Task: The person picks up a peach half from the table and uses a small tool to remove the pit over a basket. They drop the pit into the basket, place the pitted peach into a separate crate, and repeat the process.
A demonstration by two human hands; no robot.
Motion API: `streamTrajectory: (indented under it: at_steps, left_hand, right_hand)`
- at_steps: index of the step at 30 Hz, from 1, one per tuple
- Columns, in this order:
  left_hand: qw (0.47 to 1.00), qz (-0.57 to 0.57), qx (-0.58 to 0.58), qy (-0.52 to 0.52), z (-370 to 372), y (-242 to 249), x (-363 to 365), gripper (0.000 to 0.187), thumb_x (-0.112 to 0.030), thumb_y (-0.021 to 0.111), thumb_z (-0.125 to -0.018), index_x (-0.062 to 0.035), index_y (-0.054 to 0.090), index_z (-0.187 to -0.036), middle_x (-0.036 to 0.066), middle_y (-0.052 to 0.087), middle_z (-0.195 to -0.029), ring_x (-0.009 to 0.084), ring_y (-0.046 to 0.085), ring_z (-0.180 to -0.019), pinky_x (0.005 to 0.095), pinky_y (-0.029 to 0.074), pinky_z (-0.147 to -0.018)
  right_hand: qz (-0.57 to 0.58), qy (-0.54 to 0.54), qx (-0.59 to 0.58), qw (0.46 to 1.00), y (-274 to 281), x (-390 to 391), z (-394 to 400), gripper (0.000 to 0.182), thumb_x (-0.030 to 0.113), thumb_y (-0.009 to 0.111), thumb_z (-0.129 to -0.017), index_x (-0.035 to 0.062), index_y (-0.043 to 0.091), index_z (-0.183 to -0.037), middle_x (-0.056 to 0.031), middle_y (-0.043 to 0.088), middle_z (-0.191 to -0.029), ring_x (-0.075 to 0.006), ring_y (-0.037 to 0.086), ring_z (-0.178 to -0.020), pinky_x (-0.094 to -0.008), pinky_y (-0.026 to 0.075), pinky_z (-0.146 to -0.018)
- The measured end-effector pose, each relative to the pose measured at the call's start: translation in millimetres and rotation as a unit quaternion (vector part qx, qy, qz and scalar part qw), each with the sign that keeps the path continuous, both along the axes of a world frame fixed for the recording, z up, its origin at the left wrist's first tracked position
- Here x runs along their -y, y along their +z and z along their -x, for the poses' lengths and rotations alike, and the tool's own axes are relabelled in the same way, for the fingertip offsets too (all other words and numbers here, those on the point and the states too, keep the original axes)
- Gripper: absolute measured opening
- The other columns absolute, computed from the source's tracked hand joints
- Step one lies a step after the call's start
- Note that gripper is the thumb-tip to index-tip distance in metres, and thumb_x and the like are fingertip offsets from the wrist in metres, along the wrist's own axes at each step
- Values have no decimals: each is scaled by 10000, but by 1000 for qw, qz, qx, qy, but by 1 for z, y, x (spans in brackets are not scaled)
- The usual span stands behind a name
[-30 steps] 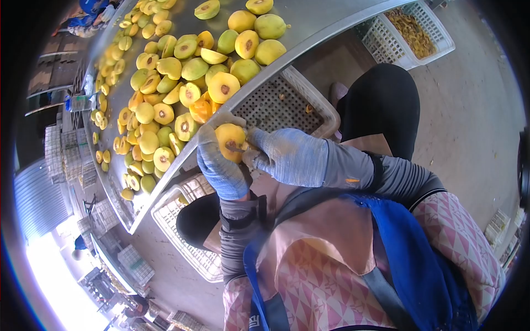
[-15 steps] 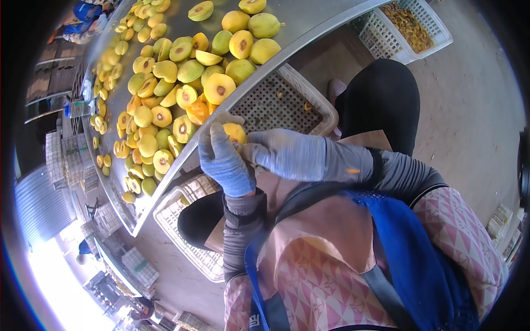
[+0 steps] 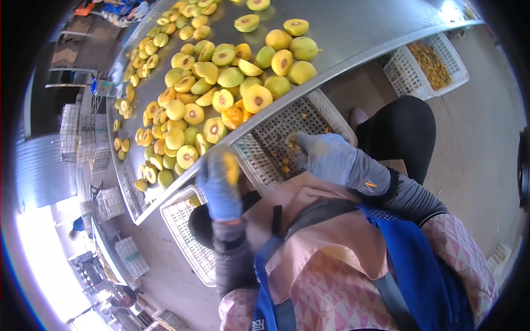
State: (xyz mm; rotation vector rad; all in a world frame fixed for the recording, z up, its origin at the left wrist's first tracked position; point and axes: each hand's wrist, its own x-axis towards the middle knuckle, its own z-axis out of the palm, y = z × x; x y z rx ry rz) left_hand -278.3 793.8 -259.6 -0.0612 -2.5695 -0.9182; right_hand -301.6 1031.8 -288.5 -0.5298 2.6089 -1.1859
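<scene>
Item: yellow fruit piece [image 3: 231, 169], one, in the left hand [image 3: 216, 190], just outside the worktop's near edge; fingers closed around it, blurred. Right hand [image 3: 327, 157], one: fingers curled over the middle crate [image 3: 337, 113]; whether they grasp anything, cannot tell. Worktop [image 3: 375, 33], metal, one: raised rim between left hand and fruit pile [image 3: 193, 114]. Pile: dozens, halved and whole-looking, overlapping, exact count unclear; bare metal beyond its right side. Nearby white crates, three: the middle one with a few scraps; left crate [image 3: 185, 243], partly under one knee; right crate [image 3: 430, 66], heaped with brown scraps. Knees, two, flanking the middle crate.
</scene>
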Motion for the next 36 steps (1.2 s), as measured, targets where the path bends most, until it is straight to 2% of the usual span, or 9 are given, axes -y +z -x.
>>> streamTrajectory:
  at_steps: [7,10,13,19,28,30,31,34,36]
  left_hand:
    - [951,242,61,185,-79,-9,230,220,-84,516,-922,-7,643,-1084,157,629,-1037,261,616,-921,356,500,-802]
    - [822,229,394,341,-91,-12,238,359,-346,560,-910,-55,675,-1084,204,636,-1127,323,611,-1041,384,476,-895]
    - [875,323,274,234,-102,-76,317,397,-398,589,-878,-52,686,-1049,190,644,-1112,329,617,-1033,405,473,-885]
    - [950,170,96,244,42,36,147,276,-273,656,-845,-40,677,-991,137,653,-970,287,620,-930,375,472,-832]
    - [928,303,188,105,173,5,115,617,-281,759,-717,-92,559,-1269,188,591,-1195,348,557,-1122,421,451,-935]
    - [954,251,134,97,172,6,111,593,-227,744,-752,-66,542,-1286,175,603,-1176,298,593,-1080,389,479,-904]
    - [989,-56,136,10,156,22,103,538,-308,663,-849,-6,514,-1269,134,599,-1159,259,616,-1019,354,512,-820]
    - [822,-551,136,-52,106,29,51,480,-372,499,-960,-8,492,-1272,122,607,-1095,220,603,-922,310,535,-705]
    - [795,-582,172,-9,78,34,12,522,-455,449,-967,-15,510,-1240,130,623,-1056,217,606,-900,305,535,-677]
  right_hand:
    - [-26,38,-59,997,-15,7,-4,257,297,590,-903,54,586,-988,-182,643,-712,-370,642,-671,-461,508,-598]
    - [-28,42,-41,998,-12,8,-4,264,306,567,-910,43,567,-912,-179,638,-698,-358,645,-681,-459,508,-602]
    - [-49,49,-39,997,-17,8,-1,279,317,559,-915,38,564,-922,-184,642,-706,-360,648,-693,-459,512,-612]
    - [-69,58,-4,996,-12,17,3,295,322,562,-914,28,570,-935,-209,641,-728,-390,641,-692,-474,512,-620]
    - [-38,52,7,998,-4,11,9,304,325,563,-916,26,540,-970,-207,630,-717,-391,632,-679,-479,501,-597]
    - [-3,37,-8,999,-3,11,9,304,319,575,-913,23,528,-966,-214,619,-701,-398,627,-669,-477,498,-588]
    - [29,27,-27,999,-2,12,9,304,313,587,-910,21,517,-962,-220,608,-685,-405,622,-659,-476,496,-578]
    - [117,25,-10,993,9,15,11,300,299,577,-924,13,522,-998,-222,609,-711,-405,624,-679,-466,495,-580]
    - [140,15,-19,990,11,19,7,290,274,572,-931,8,523,-1036,-223,615,-736,-405,627,-698,-466,494,-591]
